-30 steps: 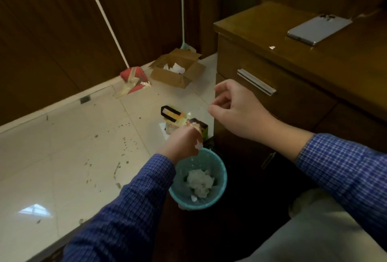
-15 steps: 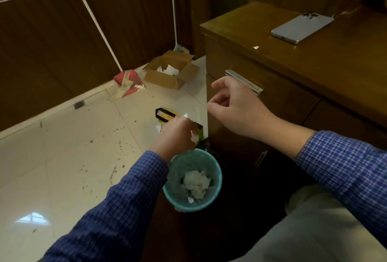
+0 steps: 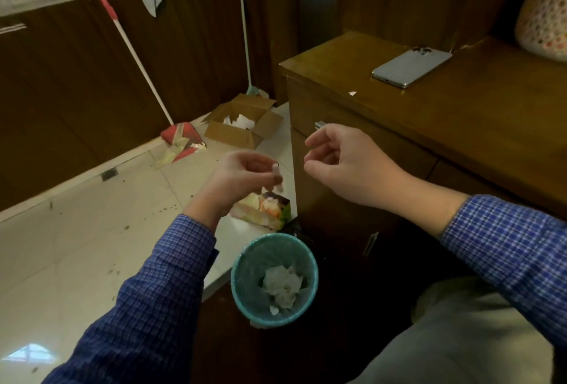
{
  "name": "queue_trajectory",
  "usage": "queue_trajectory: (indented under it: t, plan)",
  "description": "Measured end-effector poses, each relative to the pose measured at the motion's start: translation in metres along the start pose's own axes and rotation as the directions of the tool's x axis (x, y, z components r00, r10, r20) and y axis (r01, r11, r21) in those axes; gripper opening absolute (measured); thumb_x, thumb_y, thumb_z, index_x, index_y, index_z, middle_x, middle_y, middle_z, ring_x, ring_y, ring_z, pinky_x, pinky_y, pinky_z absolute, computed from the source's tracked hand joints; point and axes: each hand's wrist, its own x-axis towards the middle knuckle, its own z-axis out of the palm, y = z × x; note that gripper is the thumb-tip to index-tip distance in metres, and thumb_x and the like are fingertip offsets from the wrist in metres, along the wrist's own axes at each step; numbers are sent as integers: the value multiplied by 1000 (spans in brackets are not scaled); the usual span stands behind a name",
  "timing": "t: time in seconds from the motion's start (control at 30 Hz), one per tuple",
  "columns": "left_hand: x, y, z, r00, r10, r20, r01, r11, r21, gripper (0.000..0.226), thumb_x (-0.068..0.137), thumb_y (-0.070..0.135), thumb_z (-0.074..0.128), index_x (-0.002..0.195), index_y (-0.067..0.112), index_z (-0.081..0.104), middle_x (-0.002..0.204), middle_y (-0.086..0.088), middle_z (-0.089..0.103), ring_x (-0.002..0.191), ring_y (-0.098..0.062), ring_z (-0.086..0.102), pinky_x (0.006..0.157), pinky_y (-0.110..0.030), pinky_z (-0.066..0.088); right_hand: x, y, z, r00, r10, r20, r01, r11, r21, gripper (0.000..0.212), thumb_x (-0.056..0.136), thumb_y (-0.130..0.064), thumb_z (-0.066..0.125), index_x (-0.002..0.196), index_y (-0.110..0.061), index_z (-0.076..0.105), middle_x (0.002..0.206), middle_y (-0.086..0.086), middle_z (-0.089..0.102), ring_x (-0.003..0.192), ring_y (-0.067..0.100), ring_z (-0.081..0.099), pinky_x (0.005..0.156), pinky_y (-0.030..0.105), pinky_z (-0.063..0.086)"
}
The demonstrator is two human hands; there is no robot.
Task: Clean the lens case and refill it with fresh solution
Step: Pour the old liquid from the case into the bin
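Note:
My left hand is raised above the floor, up and left of a teal waste bin. Its curled fingers pinch a small pale lens case; most of the case is hidden by the fingers. Crumpled white tissue lies inside the bin. My right hand hovers in front of the wooden cabinet, fingers loosely curled, with nothing in it. A narrow gap separates the two hands.
A wooden cabinet with a drawer stands at the right; a grey phone lies on top. On the tiled floor are a colourful carton, an open cardboard box and a red dustpan with mop.
My left hand has lifted away from the bin's mouth, up towards my right hand. The camera has tilted up, so the bin sits lower in view.

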Motion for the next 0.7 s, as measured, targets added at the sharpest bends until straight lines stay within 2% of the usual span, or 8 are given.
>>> queue_trajectory:
  t: [0.03,0.1,0.2,0.3,0.4,0.5,0.6,0.7]
  plan:
    - [-3,12,-1,1000,17,22,-13,983,-181,23,86,14,80,108,14,73,92,-2,80,83,-14,76,72,-23,60,-2,-3,-7,1000,-2,2,2,1000,2,30,90,-27,74,116,-27,58,98,-12,67,90,3,65,74,18,52]
    - [-5,34,5,994,95,47,-63,888,-455,24,83,7,80,106,9,72,90,-5,78,81,-18,75,72,-25,60,-8,-9,-24,1000,7,-17,-7,1000,17,32,87,-31,77,113,-30,59,98,-12,68,91,3,67,76,18,55]
    - [-1,65,25,965,249,80,-145,762,-631,29,76,14,85,103,10,73,94,-9,75,84,-19,73,75,-27,61,-21,-14,-54,996,25,-86,-22,999,42,42,83,-37,81,118,-26,61,102,-12,69,91,2,67,74,16,55]
    - [2,94,52,922,363,131,-185,714,-675,28,77,18,87,101,12,73,99,-11,75,90,-21,72,80,-29,60,-40,-16,-83,983,45,-180,-33,997,67,51,80,-38,83,123,-24,60,104,-12,68,91,3,67,72,13,55]
    - [0,122,86,875,441,200,-196,700,-687,28,76,19,89,99,12,75,101,-13,76,89,-21,74,78,-29,61,-65,-11,-111,967,75,-245,-29,982,186,52,80,-30,86,125,-18,61,106,-3,71,92,11,72,79,22,62]
    - [-3,147,127,808,514,289,-198,698,-688,24,83,14,83,105,10,73,107,-16,75,97,-26,74,81,-32,62,-96,-1,-139,938,102,-330,-7,961,276,49,80,-23,87,122,-15,63,102,1,74,89,14,74,77,23,62]
    - [-8,174,173,742,555,376,-194,715,-671,24,87,8,75,110,6,68,108,-16,74,101,-26,72,84,-33,62,-129,15,-171,886,124,-446,0,964,267,42,80,-21,87,115,-16,65,96,2,76,79,15,74,75,28,63]
    - [-16,204,217,707,550,445,-208,763,-612,37,78,15,80,111,7,65,106,-14,74,97,-23,72,81,-28,61,-163,33,-207,847,147,-512,-29,973,231,44,79,-22,88,115,-16,64,95,2,77,83,19,76,80,34,64]
